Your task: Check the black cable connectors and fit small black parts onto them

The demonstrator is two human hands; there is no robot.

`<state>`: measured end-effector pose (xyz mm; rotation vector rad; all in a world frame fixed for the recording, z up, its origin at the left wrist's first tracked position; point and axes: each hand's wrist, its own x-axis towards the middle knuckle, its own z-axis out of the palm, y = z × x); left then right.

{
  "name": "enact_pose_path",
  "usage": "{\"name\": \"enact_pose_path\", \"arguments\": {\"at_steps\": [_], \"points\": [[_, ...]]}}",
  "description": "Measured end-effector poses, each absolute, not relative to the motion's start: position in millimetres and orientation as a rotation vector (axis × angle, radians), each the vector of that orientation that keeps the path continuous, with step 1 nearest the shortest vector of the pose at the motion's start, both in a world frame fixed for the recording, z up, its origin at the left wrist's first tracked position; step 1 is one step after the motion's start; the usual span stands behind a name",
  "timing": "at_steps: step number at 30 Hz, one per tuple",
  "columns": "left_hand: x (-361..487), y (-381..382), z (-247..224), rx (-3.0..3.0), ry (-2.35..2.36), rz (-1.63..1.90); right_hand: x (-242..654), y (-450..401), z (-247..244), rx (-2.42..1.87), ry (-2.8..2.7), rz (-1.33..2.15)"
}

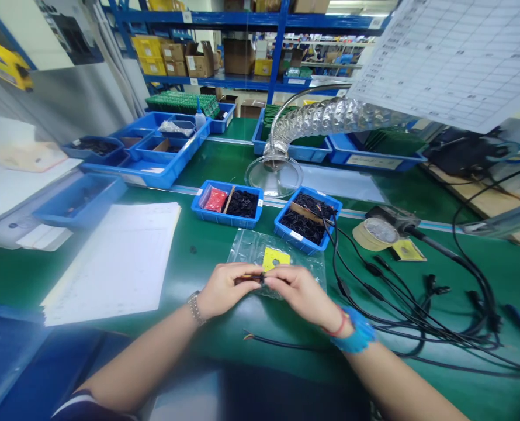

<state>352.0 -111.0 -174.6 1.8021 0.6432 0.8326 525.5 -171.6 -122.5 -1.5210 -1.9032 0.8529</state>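
Observation:
Over a clear plastic bag, my left hand and my right hand meet fingertip to fingertip. Thin dark and orange wires are pinched in my left hand. Where the fingertips meet, my right hand grips a small black piece at the end of those wires; its exact kind is too small to tell. A yellow square label shows just beyond my fingers. Below my hands lies a black cable with bare coloured wire ends at its left.
Two blue bins, one with a red packet and black parts, one with black pieces, stand beyond my hands. Black cables spread at right near a tape roll. Papers lie left. A silver exhaust hose overhangs the back.

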Motion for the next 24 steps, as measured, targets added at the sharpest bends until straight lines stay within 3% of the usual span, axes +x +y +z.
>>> {"name": "enact_pose_path", "arguments": {"at_steps": [6,9,12,15,18,19,24], "points": [[297,-61,-187,2.294,1.331,0.807,605,-124,-99,-1.717,-1.722,-0.426],[278,-45,-203,2.450,1.524,0.490,641,-94,-107,-2.004,-1.705,-0.544],[274,-39,-215,2.423,1.563,0.394,633,-98,-114,-2.085,-1.763,-0.581],[276,-40,-217,2.372,1.651,0.434,583,-139,-118,-1.783,-2.103,-0.324],[279,-42,-212,2.329,1.662,0.565,532,-191,-129,-1.478,-2.584,0.478],[280,-43,-210,2.293,1.647,0.622,521,-204,-135,-1.506,-2.615,0.600],[287,-52,-203,1.921,1.398,0.772,513,-222,-150,-1.592,-2.404,0.830]]}}
